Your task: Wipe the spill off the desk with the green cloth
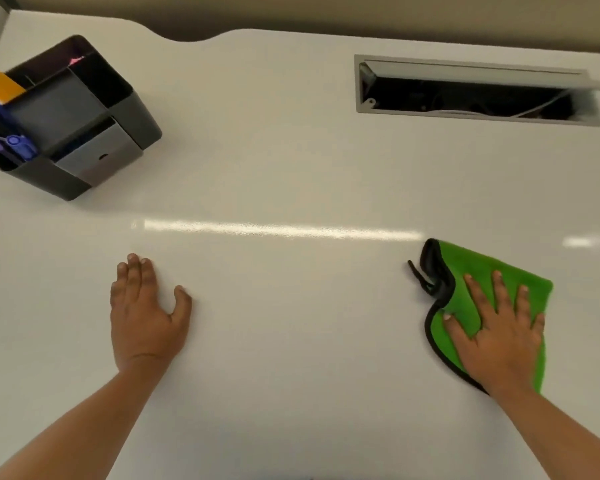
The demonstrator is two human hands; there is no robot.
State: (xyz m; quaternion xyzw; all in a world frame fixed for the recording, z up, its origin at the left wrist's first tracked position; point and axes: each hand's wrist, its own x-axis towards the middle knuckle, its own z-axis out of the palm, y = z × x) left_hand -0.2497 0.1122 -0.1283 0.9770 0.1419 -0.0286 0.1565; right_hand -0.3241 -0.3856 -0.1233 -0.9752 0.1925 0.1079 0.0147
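Note:
A green cloth (pixel 471 271) with a black edge lies folded on the white desk (pixel 291 168) at the right. My right hand (pixel 496 334) presses flat on it, fingers spread, covering its near half. My left hand (pixel 142 313) rests palm down on the bare desk at the left, fingers together, holding nothing. No spill shows on the glossy surface; only a strip of light reflects across the middle.
A black desk organiser (pixel 73 133) with pens and a yellow pad stands at the back left. An open grey cable hatch (pixel 478 95) is set into the desk at the back right. The desk's curved far edge runs along the top.

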